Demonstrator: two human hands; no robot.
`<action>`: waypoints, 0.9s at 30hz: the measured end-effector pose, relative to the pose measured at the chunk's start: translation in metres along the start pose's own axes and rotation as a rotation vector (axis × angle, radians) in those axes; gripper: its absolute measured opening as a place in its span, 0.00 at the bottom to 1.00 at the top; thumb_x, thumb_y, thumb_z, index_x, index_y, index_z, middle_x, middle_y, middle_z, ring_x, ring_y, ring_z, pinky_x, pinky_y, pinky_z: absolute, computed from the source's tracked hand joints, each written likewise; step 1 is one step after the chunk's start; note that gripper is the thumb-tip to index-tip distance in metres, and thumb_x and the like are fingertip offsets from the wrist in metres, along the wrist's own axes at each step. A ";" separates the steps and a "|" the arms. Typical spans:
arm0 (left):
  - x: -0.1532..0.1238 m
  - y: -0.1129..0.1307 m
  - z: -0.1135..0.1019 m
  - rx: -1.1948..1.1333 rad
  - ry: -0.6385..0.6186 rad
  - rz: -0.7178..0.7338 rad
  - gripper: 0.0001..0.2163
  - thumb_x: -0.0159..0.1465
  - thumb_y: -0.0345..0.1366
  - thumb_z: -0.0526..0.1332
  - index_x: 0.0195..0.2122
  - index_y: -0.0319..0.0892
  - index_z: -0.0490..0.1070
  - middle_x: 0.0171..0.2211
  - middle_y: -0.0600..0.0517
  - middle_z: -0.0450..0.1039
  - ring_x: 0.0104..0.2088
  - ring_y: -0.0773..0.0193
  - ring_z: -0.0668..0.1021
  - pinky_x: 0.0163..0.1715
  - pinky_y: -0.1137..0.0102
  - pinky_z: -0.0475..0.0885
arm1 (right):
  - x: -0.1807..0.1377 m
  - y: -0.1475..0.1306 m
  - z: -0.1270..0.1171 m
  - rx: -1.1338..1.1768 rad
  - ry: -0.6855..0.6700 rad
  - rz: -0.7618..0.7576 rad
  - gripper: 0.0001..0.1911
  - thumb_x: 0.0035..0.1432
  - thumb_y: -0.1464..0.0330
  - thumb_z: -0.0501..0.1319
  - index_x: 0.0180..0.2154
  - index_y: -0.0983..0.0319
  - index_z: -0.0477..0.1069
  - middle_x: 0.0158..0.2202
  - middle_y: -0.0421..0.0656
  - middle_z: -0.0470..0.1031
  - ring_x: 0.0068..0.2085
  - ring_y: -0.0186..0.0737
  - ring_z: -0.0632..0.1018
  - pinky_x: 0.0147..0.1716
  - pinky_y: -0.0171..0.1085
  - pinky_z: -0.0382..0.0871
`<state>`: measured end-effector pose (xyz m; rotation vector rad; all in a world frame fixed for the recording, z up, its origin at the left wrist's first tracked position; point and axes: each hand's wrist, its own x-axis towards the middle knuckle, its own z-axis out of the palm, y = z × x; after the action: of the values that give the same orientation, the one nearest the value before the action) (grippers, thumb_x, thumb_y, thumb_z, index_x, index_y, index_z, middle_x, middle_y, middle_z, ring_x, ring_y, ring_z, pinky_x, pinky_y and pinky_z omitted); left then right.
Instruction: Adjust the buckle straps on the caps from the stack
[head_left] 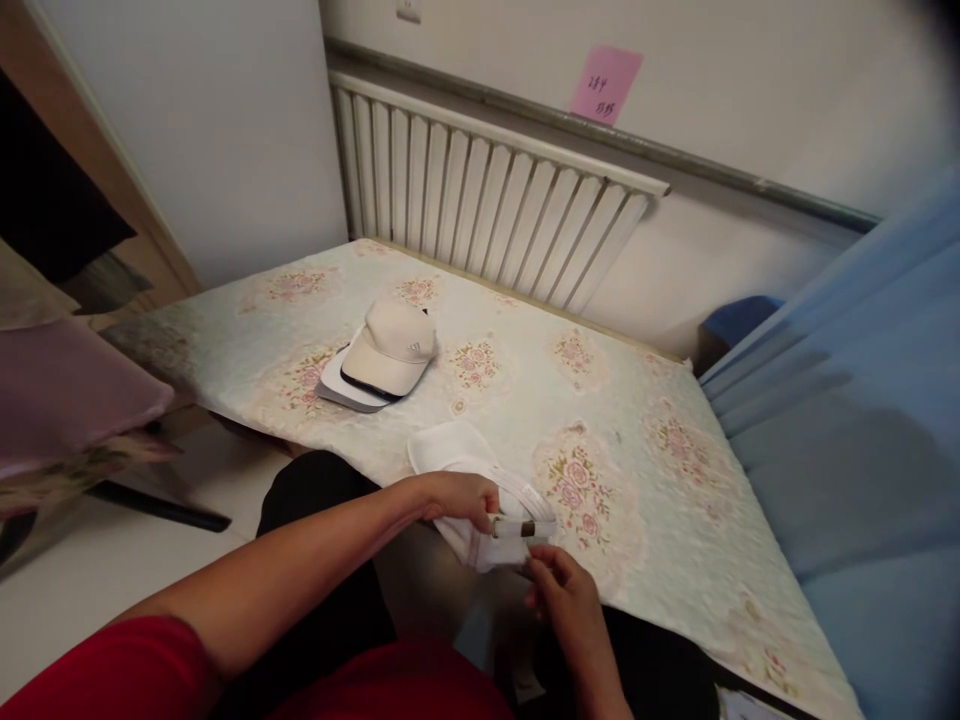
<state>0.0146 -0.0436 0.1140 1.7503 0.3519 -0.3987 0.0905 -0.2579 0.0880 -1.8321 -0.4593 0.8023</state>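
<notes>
A white cap lies at the near edge of the table, its back strap and metal buckle turned toward me. My left hand is closed on the strap beside the buckle. With thumb and fingers pinched together, my right hand holds the lower edge of the cap's strap opening. The buckle sits on the strap between the two hands. Farther back to the left, a beige cap rests on top of other caps, whose white and grey brims stick out below it.
A flowered cloth covers the table. Behind it stand a white radiator and a wall with a pink paper. A blue curtain hangs along the right side. Clothes on a chair are at the left.
</notes>
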 end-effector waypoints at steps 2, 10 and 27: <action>0.003 -0.001 -0.001 -0.073 -0.028 0.008 0.09 0.42 0.32 0.65 0.25 0.41 0.66 0.23 0.58 0.63 0.28 0.68 0.65 0.28 0.74 0.57 | 0.001 0.006 0.011 0.154 -0.027 0.046 0.17 0.46 0.58 0.64 0.37 0.61 0.71 0.27 0.42 0.75 0.20 0.36 0.71 0.15 0.34 0.60; 0.015 -0.009 -0.004 -0.536 -0.188 -0.090 0.10 0.47 0.39 0.64 0.26 0.38 0.71 0.25 0.53 0.71 0.25 0.67 0.71 0.29 0.71 0.63 | 0.017 0.009 0.031 0.648 -0.011 0.089 0.18 0.39 0.59 0.71 0.26 0.63 0.70 0.18 0.34 0.67 0.16 0.25 0.64 0.14 0.28 0.52; 0.014 -0.008 0.000 -0.490 -0.479 -0.099 0.10 0.53 0.42 0.65 0.31 0.41 0.76 0.25 0.52 0.75 0.25 0.63 0.75 0.30 0.67 0.70 | 0.015 0.002 0.036 0.675 -0.107 -0.033 0.14 0.43 0.63 0.70 0.31 0.63 0.74 0.22 0.36 0.69 0.17 0.24 0.61 0.16 0.30 0.51</action>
<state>0.0238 -0.0419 0.1001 1.1199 0.1694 -0.7198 0.0757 -0.2257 0.0726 -1.1578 -0.2401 0.9005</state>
